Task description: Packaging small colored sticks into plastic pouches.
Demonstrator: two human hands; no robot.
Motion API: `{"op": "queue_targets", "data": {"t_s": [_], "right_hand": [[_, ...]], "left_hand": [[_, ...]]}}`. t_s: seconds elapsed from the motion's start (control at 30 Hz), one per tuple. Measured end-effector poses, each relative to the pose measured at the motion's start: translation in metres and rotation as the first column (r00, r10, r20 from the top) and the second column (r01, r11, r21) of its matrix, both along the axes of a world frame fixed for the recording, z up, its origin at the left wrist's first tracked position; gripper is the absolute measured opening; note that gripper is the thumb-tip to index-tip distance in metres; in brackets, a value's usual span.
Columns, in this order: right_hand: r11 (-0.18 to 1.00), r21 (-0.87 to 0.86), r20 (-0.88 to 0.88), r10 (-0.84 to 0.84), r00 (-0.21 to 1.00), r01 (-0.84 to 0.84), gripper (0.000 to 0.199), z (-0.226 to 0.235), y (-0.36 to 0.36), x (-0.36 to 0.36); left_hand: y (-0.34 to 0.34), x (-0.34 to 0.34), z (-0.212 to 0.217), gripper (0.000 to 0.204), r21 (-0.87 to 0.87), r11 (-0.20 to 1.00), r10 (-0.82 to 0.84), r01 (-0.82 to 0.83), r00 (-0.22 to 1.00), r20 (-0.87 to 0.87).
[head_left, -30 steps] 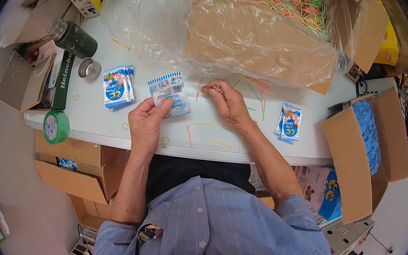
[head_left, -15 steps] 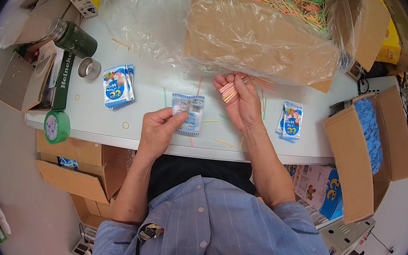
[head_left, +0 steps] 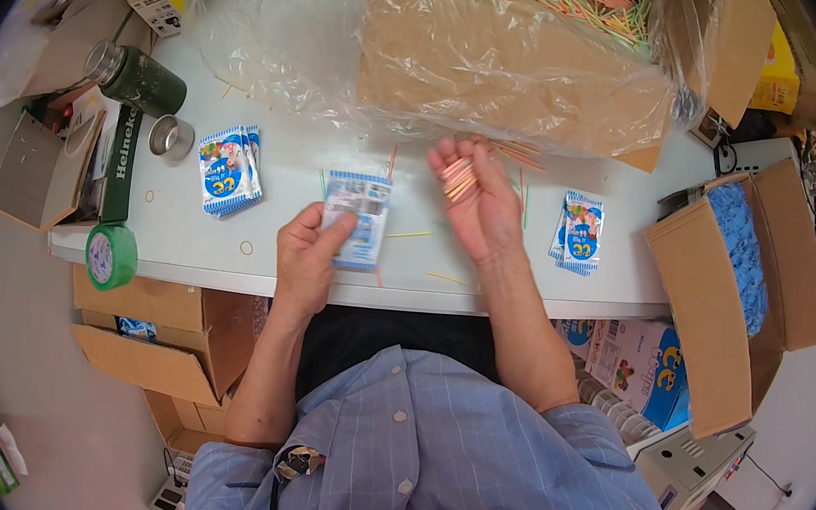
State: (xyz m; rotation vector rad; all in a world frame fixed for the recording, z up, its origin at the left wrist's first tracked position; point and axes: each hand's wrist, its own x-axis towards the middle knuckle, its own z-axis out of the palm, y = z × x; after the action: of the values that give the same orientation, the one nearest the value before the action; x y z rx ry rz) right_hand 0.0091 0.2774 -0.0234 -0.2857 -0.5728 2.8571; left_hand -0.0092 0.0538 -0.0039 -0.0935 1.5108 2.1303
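Head view: small blue-and-white packet (head_left: 356, 221) sits at the table (head_left: 287, 166) front edge, centre, directly under the left hand (head_left: 307, 259). Left grip is closed on it: thumb on top of the packet's lower left part, fingers underneath, packet roughly flat and pointing away from the person. Right hand (head_left: 479, 203) is just right of the packet, not touching it, raised palm-up. Right grip is half curled around a small bundle of thin pink/orange sticks (head_left: 457, 175) lying across the fingers; fingers not fully shut.

Packet look: rectangular, glossy, white with blue print and a cartoon picture, top edge crimped. Print details too small to tell.

Around it: stack of similar packets (head_left: 229, 169) well to the left, another stack (head_left: 580, 231) to the right of the right hand. Loose coloured sticks (head_left: 410, 235) scattered on the table between the hands. Behind the hands, big cardboard box (head_left: 516, 61) lined with clear plastic, full of coloured sticks. Far left: green bottle (head_left: 136, 80) lying down, green tape roll (head_left: 109, 256) at the table corner. Open cardboard box (head_left: 727, 281) with blue contents at right.
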Motion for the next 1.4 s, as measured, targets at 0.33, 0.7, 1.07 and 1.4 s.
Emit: {"op": "queue_targets", "data": {"t_s": [0.33,0.7,1.07,1.4], "right_hand": [[0.974,-0.203,-0.031,-0.109,0.994,0.1,0.017,0.003,0.038,0.018],[0.94,-0.338,-0.088,-0.066,0.994,0.032,0.021,0.004,0.029,0.02],[0.996,-0.046,-0.049,-0.081,0.995,0.079,0.017,0.026,0.004,0.014],[0.982,0.187,-0.111,0.041,0.993,-0.019,0.018,0.05,-0.026,0.016]], "left_hand": [[-0.002,0.0,0.004,0.018,-0.071,0.996,0.049,-0.049,0.999,0.007],[0.009,0.008,0.01,0.019,-0.178,0.984,-0.021,0.001,0.994,-0.111],[0.011,0.017,0.011,0.019,-0.174,0.966,-0.21,0.189,0.972,-0.107],[0.012,0.021,0.014,0.02,-0.097,0.943,-0.329,0.318,0.935,-0.132]]}}
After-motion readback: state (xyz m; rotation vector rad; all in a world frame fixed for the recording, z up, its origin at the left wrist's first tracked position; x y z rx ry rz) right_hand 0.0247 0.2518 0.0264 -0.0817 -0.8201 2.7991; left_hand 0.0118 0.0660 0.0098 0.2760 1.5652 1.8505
